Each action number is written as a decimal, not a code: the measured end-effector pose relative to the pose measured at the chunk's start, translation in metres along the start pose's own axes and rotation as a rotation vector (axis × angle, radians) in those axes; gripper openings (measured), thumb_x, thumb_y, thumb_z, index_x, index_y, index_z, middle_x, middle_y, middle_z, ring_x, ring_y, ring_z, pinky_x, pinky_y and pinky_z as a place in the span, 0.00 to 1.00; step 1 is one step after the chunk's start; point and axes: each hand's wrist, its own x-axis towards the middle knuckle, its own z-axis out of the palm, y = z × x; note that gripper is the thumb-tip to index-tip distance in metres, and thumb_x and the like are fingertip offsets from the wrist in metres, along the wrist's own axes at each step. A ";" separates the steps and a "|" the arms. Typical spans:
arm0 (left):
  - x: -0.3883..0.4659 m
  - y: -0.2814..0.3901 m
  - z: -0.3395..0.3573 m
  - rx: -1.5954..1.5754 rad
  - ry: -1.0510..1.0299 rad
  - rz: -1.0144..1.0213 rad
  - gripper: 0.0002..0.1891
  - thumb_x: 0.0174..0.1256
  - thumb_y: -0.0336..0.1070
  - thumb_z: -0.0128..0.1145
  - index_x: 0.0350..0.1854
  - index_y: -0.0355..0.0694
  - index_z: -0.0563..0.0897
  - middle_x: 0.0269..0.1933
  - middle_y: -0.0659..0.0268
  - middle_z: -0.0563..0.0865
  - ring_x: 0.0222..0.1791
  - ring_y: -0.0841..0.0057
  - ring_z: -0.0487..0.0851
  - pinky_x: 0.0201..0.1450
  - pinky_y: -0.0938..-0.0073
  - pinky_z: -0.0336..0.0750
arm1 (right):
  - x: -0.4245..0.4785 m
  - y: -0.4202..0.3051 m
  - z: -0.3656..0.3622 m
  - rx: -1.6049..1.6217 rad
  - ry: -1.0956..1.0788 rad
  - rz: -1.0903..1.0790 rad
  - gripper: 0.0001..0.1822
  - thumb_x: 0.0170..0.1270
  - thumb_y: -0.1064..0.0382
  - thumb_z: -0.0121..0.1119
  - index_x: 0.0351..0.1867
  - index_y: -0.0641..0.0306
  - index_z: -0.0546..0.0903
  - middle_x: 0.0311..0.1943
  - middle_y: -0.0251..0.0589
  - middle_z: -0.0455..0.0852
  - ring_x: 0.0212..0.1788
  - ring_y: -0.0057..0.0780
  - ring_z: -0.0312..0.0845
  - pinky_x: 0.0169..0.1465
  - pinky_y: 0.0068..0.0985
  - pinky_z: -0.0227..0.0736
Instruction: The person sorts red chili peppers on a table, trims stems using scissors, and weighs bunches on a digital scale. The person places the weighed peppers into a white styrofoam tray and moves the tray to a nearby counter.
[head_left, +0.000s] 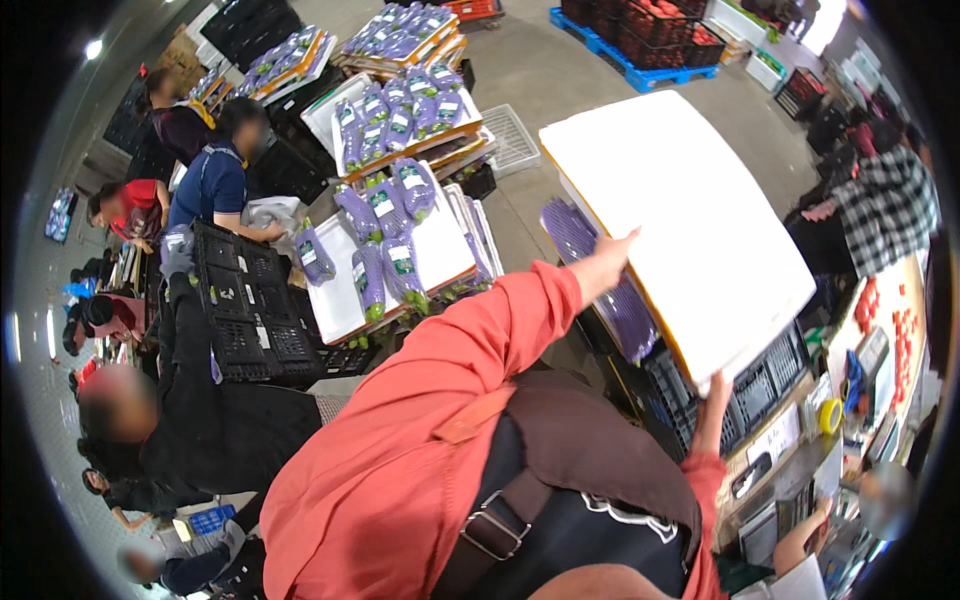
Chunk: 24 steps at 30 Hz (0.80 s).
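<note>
With both hands I hold a large white foam tray (682, 225), tilted and overexposed; an orange-brown band runs along its near side. My left hand (611, 259) grips its left edge, and my right hand (716, 390) is at the near corner. Purple eggplants in foam netting (626, 322) show partly under its left side, the rest hidden by it. Black plastic crates (772, 375) stand below. On my left, another white foam tray (337, 307) carries several netted, labelled eggplants (390, 206).
A co-worker in black (225, 427) reaches over black crates (251, 300) on my left. More trays of eggplants (401, 112) are stacked beyond. A white plastic crate (510, 139) lies on the floor. A blue pallet (637, 71) holds tomato crates. A bench (780, 480) with yellow tape (830, 415) is on my right.
</note>
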 end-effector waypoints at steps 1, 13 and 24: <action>0.011 -0.008 -0.003 -0.131 -0.016 0.044 0.37 0.59 0.47 0.68 0.66 0.35 0.66 0.58 0.50 0.79 0.54 0.58 0.80 0.53 0.55 0.78 | -0.017 0.001 -0.003 -0.041 0.050 -0.028 0.31 0.63 0.64 0.59 0.66 0.73 0.66 0.57 0.47 0.77 0.55 0.37 0.77 0.55 0.31 0.74; -0.070 0.031 -0.030 0.087 -0.521 0.195 0.29 0.57 0.31 0.57 0.63 0.31 0.66 0.52 0.57 0.81 0.50 0.69 0.80 0.56 0.70 0.74 | -0.186 -0.011 0.051 -0.085 0.603 0.119 0.29 0.61 0.70 0.54 0.64 0.76 0.66 0.56 0.49 0.77 0.53 0.39 0.78 0.56 0.32 0.73; -0.110 0.119 -0.058 -0.013 -0.550 -0.101 0.16 0.66 0.39 0.55 0.51 0.35 0.77 0.46 0.54 0.82 0.48 0.65 0.82 0.54 0.64 0.79 | -0.391 -0.007 0.079 0.101 0.904 -0.119 0.29 0.59 0.72 0.54 0.64 0.76 0.65 0.55 0.49 0.77 0.53 0.39 0.77 0.58 0.32 0.71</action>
